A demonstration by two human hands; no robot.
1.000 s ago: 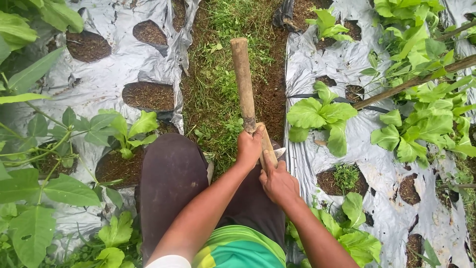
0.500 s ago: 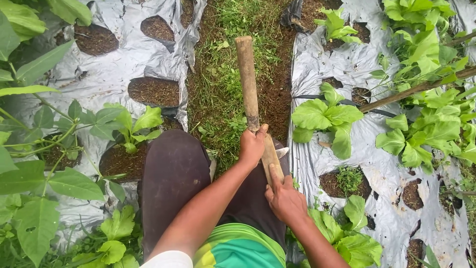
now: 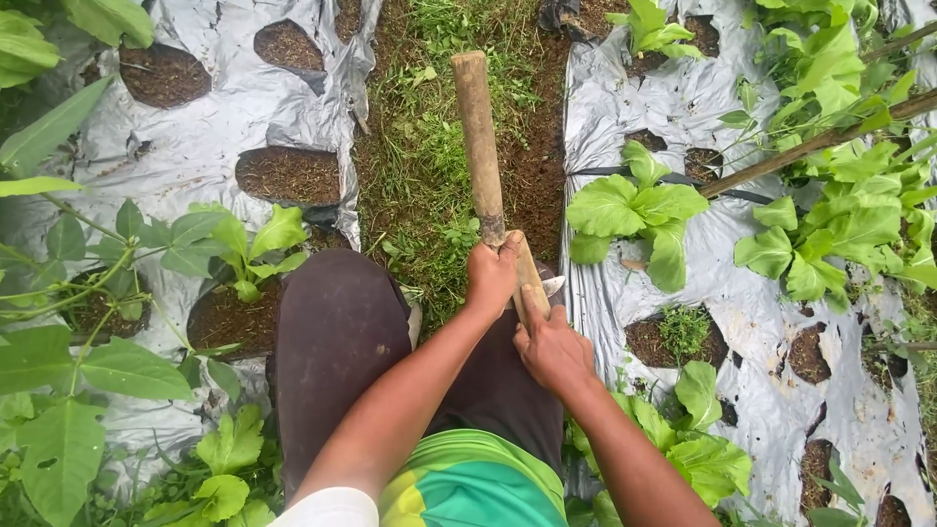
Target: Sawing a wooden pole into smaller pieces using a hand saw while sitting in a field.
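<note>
- Wooden handle (image 3: 480, 146) of a digging tool stands between the two hands, its blunt top end pointing away from the person over the grass strip (image 3: 429, 156).
- Left hand (image 3: 491, 278) is clenched round the handle at its upper grip, knuckles facing the camera.
- Right hand (image 3: 551, 349) is wrapped round the lower part of the same handle, just below and touching the left — thumb laid along the wood.
- A pale metal edge (image 3: 552, 285) shows just beside the right hand; whether it is the tool's blade I cannot tell.
- Below both hands lie the person's dark trousers (image 3: 337, 332) and a green and yellow shirt (image 3: 473, 483).
- To the left of the hands, silver plastic mulch (image 3: 195, 127) covers a bed with round planting holes of bare soil (image 3: 288, 174) — leafy seedlings grow from some.
- To the right, a second mulched bed carries a broad-leaved green plant (image 3: 634, 210), and a thin stick (image 3: 810, 146) slants across beyond it.
</note>
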